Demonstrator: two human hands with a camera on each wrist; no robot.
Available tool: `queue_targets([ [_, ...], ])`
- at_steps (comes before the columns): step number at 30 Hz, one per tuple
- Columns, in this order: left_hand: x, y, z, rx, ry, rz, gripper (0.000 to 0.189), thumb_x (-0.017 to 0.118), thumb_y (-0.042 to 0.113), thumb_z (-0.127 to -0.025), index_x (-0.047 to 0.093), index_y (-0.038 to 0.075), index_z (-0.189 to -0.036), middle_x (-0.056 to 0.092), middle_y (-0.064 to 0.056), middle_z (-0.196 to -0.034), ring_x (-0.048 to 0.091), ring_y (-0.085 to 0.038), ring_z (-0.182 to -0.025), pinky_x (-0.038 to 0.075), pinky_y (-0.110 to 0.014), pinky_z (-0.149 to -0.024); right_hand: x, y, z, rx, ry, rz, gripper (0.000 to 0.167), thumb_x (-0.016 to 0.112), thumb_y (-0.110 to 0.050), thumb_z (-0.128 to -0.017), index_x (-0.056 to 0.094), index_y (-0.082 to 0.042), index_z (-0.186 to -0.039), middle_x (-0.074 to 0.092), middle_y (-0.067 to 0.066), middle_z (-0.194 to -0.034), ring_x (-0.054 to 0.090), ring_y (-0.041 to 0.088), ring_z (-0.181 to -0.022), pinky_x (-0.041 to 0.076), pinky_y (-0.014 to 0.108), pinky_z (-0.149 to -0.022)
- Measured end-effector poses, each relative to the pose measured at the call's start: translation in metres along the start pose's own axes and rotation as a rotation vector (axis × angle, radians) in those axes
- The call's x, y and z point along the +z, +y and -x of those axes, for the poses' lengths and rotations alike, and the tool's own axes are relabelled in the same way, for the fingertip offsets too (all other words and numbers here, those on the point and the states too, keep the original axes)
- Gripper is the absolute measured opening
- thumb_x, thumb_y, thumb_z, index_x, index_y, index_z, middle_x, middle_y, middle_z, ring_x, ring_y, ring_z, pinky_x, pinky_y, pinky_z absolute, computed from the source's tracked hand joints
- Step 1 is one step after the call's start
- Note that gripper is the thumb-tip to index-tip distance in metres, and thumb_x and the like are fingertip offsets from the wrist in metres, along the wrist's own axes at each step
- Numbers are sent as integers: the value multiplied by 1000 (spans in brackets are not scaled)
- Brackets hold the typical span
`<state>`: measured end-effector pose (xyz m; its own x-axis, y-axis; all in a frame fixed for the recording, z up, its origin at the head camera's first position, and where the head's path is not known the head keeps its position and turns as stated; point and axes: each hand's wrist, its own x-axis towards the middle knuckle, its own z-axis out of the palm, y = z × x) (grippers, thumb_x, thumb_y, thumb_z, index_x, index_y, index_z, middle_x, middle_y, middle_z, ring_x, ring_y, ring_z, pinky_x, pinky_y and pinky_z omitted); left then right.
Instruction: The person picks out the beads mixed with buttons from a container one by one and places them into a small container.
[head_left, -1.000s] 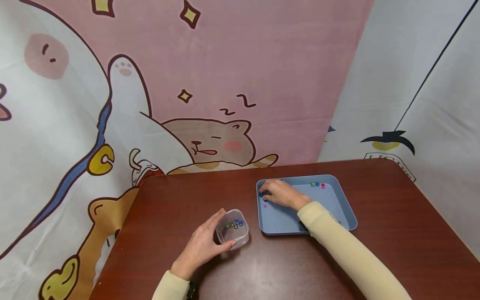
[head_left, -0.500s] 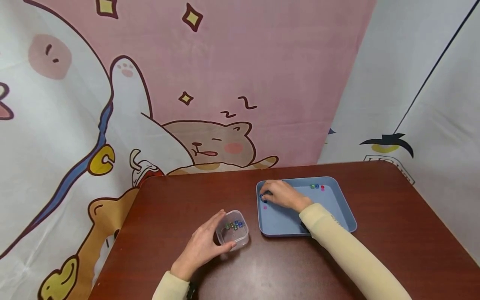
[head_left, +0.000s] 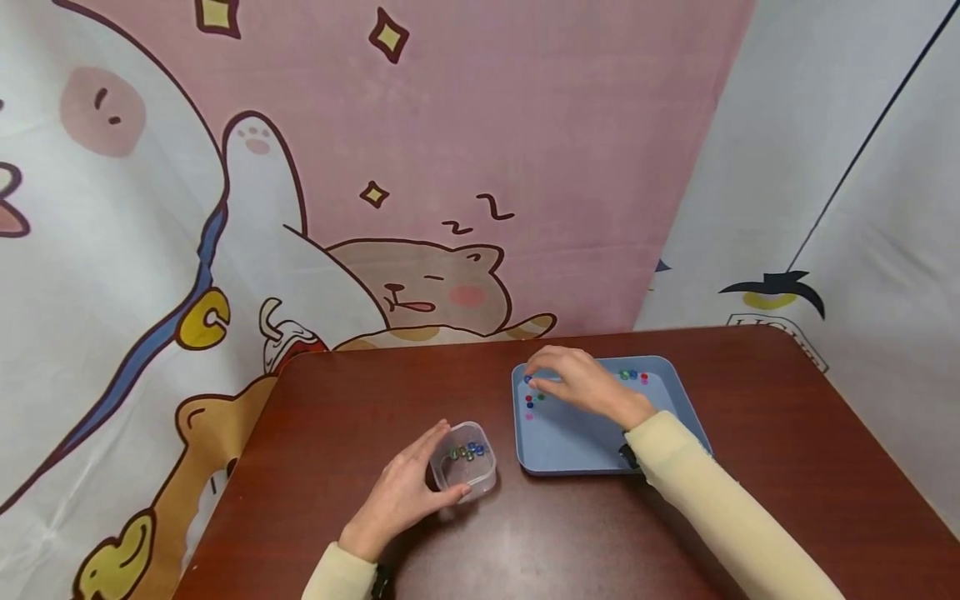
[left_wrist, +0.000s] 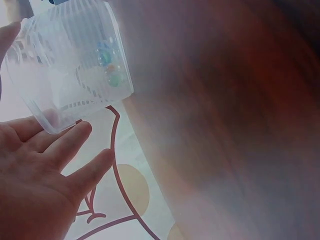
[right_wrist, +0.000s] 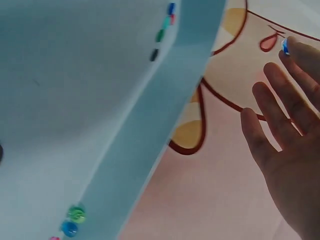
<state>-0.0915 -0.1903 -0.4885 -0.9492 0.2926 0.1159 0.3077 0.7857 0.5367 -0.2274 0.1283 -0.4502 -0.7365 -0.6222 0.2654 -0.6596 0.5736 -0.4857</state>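
Note:
My left hand (head_left: 401, 492) holds a small clear plastic container (head_left: 487, 483), thumb at its near side and fingers at the far left. Several green and blue glass marbles (head_left: 468, 451) lie inside it. My right hand (head_left: 588, 379) is over the far left corner of a shallow blue tray (head_left: 581, 454). Between its thumb and index finger it pinches a blue marble (right_wrist: 285, 46), with the other fingers spread. Below the hand, red, dark blue, green and pink marbles (head_left: 529, 405) lie near the tray's left wall.
Another small group of marbles, green, blue, red and pink (head_left: 633, 375), lies along the tray's far wall. The tray stands right of the container on a dark red-brown wooden table (head_left: 337, 400). A cartoon-printed cloth (head_left: 570, 167) hangs behind the table.
My right hand has lifted slightly and moved right from the tray's left wall, with a blue marble in its fingertips, uncovering marbles beneath. My left hand and the container stay in place.

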Motion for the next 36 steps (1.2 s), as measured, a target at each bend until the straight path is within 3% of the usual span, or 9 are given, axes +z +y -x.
queue_targets([
  [12, 0, 0, -1, 2, -1, -10, 98, 83, 62, -79, 49, 10, -154, 48, -8, -158, 57, -32, -133, 49, -55, -104, -15, -35, 13, 7, 50, -107, 20, 74, -23, -98, 76, -14, -116, 69, -1, -127, 65, 18, -118, 55, 43, -98],
  [22, -1, 0, -1, 27, 4, -12, 96, 81, 63, -80, 49, 10, -154, 48, -7, -158, 56, -32, -134, 49, -54, -105, 2, -53, 23, -41, 133, -162, 14, 75, -23, -97, 76, -18, -111, 70, -4, -126, 66, 17, -119, 56, 43, -94],
  [29, -1, 0, -2, 47, 11, -13, 94, 83, 59, -80, 50, 9, -153, 49, -8, -158, 57, -32, -134, 50, -53, -104, 16, -68, 28, -69, 113, -187, 14, 71, -28, -100, 75, -19, -111, 70, -5, -125, 65, 15, -118, 56, 42, -96],
  [36, 0, 0, -1, 52, 15, -6, 94, 84, 58, -80, 50, 9, -153, 49, -8, -157, 57, -31, -133, 51, -53, -103, 32, -81, 29, -168, 106, -153, 15, 72, -23, -100, 75, -14, -111, 70, -1, -124, 67, 15, -114, 57, 40, -94],
])
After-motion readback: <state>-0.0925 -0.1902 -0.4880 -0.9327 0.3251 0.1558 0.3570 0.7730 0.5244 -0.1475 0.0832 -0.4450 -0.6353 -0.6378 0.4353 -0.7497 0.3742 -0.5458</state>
